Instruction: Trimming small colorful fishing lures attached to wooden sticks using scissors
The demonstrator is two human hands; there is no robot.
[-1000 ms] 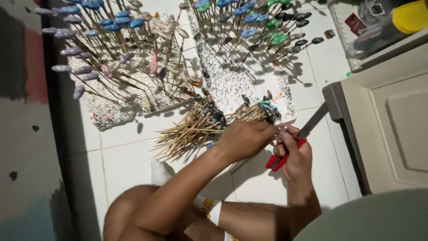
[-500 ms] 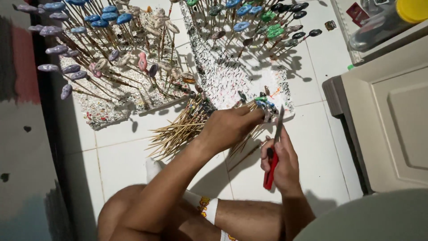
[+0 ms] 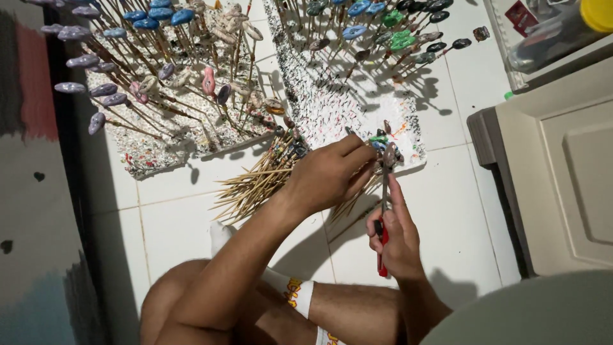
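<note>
My right hand [image 3: 397, 237] grips red-handled metal pliers [image 3: 383, 220], tips up at a small painted bead on a thin wooden skewer [image 3: 387, 152], which my left hand [image 3: 329, 176] pinches. Beside them lies a bundle of bare wooden skewers [image 3: 255, 186] against the white foam board [image 3: 332, 108].

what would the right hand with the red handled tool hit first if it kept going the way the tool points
The right hand aims the red-handled tool up the picture. First in line is the painted piece at its tip, pinched by the left hand, then probably the white foam slab; depth is unclear.
</note>
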